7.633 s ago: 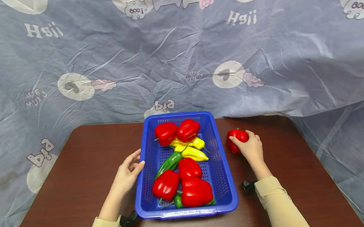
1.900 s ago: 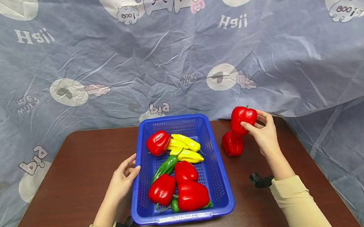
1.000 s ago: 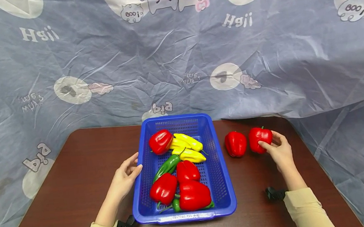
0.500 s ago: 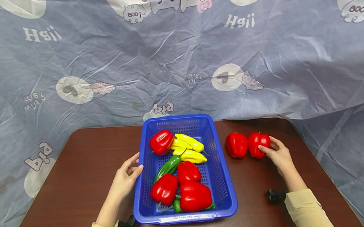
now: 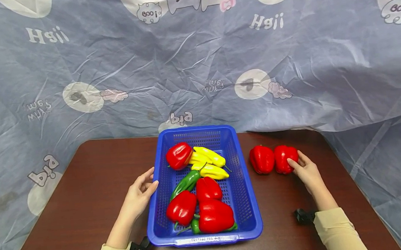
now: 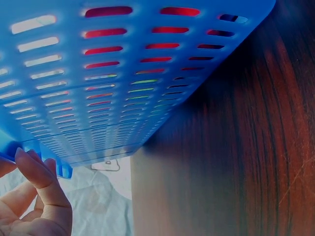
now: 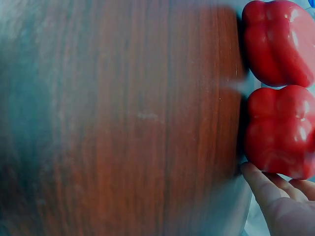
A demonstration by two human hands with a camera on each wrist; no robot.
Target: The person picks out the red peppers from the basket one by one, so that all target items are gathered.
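Note:
In the head view, a blue perforated basket point(image 5: 248, 201) holds red bell peppers point(image 5: 215, 215), yellow peppers point(image 5: 214, 172) and a green pepper point(image 5: 185, 184). My left hand point(image 5: 139, 193) grips its left rim; the left wrist view shows fingers point(image 6: 42, 182) curled at the rim's lip. Right of the basket, two more red bell peppers sit side by side on the table. At the right side of the outer bell pepper point(image 5: 284, 159) is my right hand point(image 5: 307, 173), its extended fingertips point(image 7: 251, 172) against the pepper's edge. The inner bell pepper point(image 5: 262, 159) stands nearer the basket.
The brown wooden table point(image 5: 68, 218) extends to both sides of the basket. A grey-blue printed cloth point(image 5: 194, 61) hangs along its back edge. Dark cameras are strapped to both wrists near the beige sleeves point(image 5: 335, 224).
My right hand has carried a red bell pepper from the basket's back to the table, lowering it beside the other one. Its grip has since loosened. My left hand stays at the rim.

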